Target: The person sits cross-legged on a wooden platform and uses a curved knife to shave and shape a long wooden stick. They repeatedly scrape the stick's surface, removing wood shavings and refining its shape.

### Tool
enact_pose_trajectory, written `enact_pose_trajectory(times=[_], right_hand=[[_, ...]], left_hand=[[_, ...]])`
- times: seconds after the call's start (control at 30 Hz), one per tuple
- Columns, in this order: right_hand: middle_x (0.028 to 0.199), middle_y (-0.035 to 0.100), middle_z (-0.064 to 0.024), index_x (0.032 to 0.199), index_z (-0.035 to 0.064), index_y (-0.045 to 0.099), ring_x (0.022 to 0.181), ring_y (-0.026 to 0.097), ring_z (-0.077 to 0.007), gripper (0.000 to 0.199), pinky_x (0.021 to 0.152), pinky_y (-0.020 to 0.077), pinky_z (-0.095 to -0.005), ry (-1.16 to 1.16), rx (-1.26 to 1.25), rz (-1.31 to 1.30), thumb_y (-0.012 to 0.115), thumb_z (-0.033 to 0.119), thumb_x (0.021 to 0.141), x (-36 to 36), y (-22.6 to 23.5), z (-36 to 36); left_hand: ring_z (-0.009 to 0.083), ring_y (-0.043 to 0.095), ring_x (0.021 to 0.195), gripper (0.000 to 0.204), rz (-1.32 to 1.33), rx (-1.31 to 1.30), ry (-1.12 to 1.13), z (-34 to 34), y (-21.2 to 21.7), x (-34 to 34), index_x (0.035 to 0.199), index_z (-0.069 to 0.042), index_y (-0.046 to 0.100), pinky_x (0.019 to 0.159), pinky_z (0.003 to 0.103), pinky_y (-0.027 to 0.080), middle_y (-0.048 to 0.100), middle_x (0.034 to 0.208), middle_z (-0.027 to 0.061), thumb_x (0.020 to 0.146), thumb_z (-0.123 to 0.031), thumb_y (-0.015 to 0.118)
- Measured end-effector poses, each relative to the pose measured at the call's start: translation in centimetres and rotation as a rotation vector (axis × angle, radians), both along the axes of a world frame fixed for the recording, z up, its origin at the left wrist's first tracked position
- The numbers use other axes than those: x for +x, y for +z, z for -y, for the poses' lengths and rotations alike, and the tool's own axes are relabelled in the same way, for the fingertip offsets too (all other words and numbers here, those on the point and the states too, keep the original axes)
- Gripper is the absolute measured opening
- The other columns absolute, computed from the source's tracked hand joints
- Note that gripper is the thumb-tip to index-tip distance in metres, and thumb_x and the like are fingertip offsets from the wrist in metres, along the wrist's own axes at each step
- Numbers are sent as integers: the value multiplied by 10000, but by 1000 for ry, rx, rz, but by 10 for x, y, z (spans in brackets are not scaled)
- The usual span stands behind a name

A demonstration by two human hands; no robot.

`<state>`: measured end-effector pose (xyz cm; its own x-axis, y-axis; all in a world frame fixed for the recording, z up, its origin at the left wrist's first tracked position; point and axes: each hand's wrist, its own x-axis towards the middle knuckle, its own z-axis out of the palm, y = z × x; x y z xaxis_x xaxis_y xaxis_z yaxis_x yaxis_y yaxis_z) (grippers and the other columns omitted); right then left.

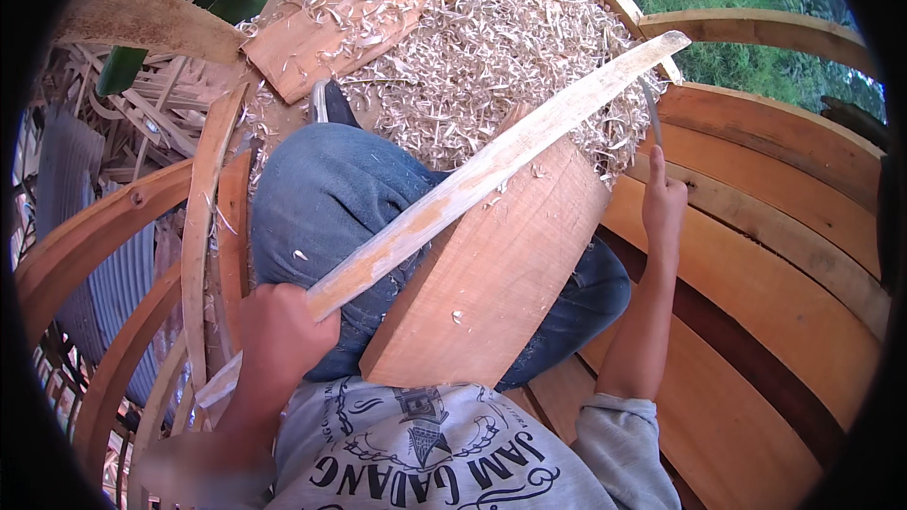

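Observation:
My left hand (279, 326) is wrapped round the lower part of a long, pale, slightly curved wooden strip (515, 156). The strip slants up to the right, passing over my left knee and a thick wooden block (501, 274) that lies tilted across my lap. Its lower end sticks out behind my left wrist. Out to the right, my right hand (664, 196) is closed on a knife, its index finger stretched along the narrow grey blade (652, 111). The blade points up and stands close to the strip's far end. The knife's handle is hidden in my fist.
Curly wood shavings (472, 57) heap up in front of my legs. A flat board (331, 28) lies under some of them. Orange-brown planks (756, 255) form the curved wall at right. Curved wooden ribs (104, 236) rise at left, with corrugated sheet (123, 297) beyond them.

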<state>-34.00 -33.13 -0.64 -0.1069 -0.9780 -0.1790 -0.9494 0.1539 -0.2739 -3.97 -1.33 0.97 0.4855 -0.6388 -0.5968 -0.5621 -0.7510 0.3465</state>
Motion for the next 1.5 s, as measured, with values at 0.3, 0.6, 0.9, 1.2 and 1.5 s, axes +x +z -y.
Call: enact_pose_trajectory(times=[0.3,0.6,0.9,1.2,1.5], right_hand=[[433,316,-22,529,-23,429,470,295,-86,613,432,245,-321,106,-7,274,623,461,853,31,41,-96],[415,430,-101,521,33,521,389,476,-280,537,404,360,-349,474,143,-15,731,494,700,89,34,-123],[438,436,-114,537,23,534,414,465,-283,565,433,371,-361,427,-66,-16,696,531,724,80,-1,-94],[420,345,-57,487,-8,393,418,340,-189,720,439,288,-365,111,-203,117,553,595,847,37,-36,-21],[441,292,20,492,59,396,449,275,-79,632,424,218,-294,60,-56,565,567,528,878,34,5,-56]], left_hand=[[405,594,545,218,-29,-49,95,-8,-9,-2,561,10,626,559,440,489,575,567,231,625,-190,687],[405,585,567,164,-208,-154,65,-2,-9,8,599,34,609,532,416,467,541,549,234,650,-119,639],[404,610,644,139,-407,8,107,8,0,20,707,35,632,567,397,486,563,618,248,693,-98,594],[412,604,650,142,-418,-58,100,5,-2,20,701,34,621,562,399,480,546,619,255,699,-106,597],[414,611,683,150,-504,-1,76,5,-5,29,736,46,607,584,379,471,561,638,253,697,-96,576]])
